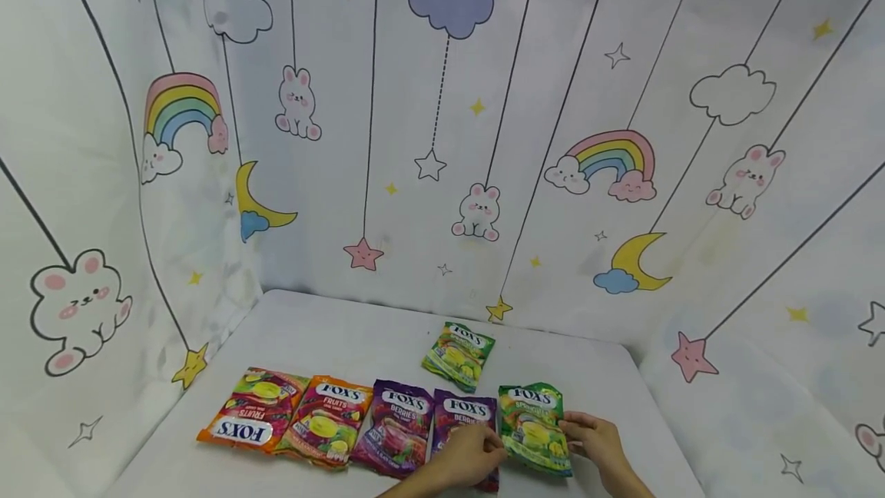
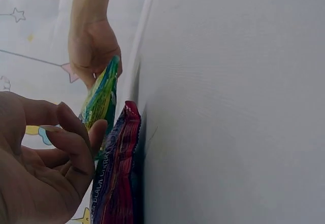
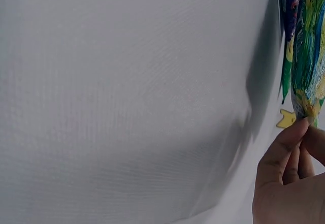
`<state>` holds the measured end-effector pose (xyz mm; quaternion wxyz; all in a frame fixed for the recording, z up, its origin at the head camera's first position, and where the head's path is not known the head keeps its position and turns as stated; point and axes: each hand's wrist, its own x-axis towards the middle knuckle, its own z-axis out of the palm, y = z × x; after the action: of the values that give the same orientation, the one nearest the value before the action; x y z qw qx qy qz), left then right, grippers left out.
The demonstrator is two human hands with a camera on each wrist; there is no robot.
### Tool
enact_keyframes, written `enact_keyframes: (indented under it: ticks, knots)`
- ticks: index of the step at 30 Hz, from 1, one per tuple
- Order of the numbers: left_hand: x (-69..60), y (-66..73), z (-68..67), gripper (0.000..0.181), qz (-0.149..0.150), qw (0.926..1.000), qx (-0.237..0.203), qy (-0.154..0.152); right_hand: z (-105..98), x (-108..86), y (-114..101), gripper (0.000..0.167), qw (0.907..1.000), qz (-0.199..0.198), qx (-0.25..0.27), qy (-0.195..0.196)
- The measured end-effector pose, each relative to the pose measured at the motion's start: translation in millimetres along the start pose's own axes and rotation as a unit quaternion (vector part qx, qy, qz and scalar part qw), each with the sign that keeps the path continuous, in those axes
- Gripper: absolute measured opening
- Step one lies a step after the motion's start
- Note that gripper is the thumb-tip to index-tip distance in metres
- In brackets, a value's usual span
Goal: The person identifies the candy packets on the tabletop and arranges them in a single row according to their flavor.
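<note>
A green Fox's candy bag (image 1: 534, 429) is between my hands at the right end of the row. My right hand (image 1: 596, 440) pinches its right edge between thumb and fingers, as the right wrist view also shows. At its left edge, my left hand (image 1: 473, 453) has curled fingers that appear to pinch the bag; the exact contact is partly hidden. Beneath that hand lies a purple berries candy bag (image 1: 465, 407), partly covered. In the left wrist view the green bag (image 2: 104, 94) stands tilted beside the purple bag's edge (image 2: 122, 168).
Left of my hands lie another purple bag (image 1: 397, 425), an orange fruits bag (image 1: 325, 421) and a second orange one (image 1: 252, 410) turned upside down. A green bag (image 1: 459, 356) lies farther back on the white table (image 1: 346, 336). Patterned cloth walls (image 1: 429, 98) enclose the table.
</note>
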<state>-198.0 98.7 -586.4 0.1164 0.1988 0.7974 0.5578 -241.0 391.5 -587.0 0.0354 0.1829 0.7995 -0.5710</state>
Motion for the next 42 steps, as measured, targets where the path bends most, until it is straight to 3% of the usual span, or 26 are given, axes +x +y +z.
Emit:
enact_keyframes:
  ticks: [12, 18, 25, 42]
  knots:
    - [-0.4, -4.8, 4.8, 0.015, -0.024, 0.9987, -0.01, -0.043, 4.7, 4.9, 13.6, 0.028, 0.9999, 0.009, -0.005, 0.004]
    - [1.3, -6.0, 7.0, 0.014, -0.016, 0.9984, 0.031, -0.044, 7.4, 5.1, 18.4, 0.029, 0.9999, 0.016, -0.001, 0.001]
    - [1.5, -4.8, 6.9, 0.015, -0.008, 0.9979, 0.046, -0.046, 7.2, 5.7, 21.2, 0.027, 0.9996, 0.026, -0.005, 0.009]
    - [0.0, -8.4, 9.0, 0.014, -0.022, 0.998, 0.021, -0.055, 6.5, 4.3, 23.7, 0.025, 0.9989, 0.013, -0.045, 0.008]
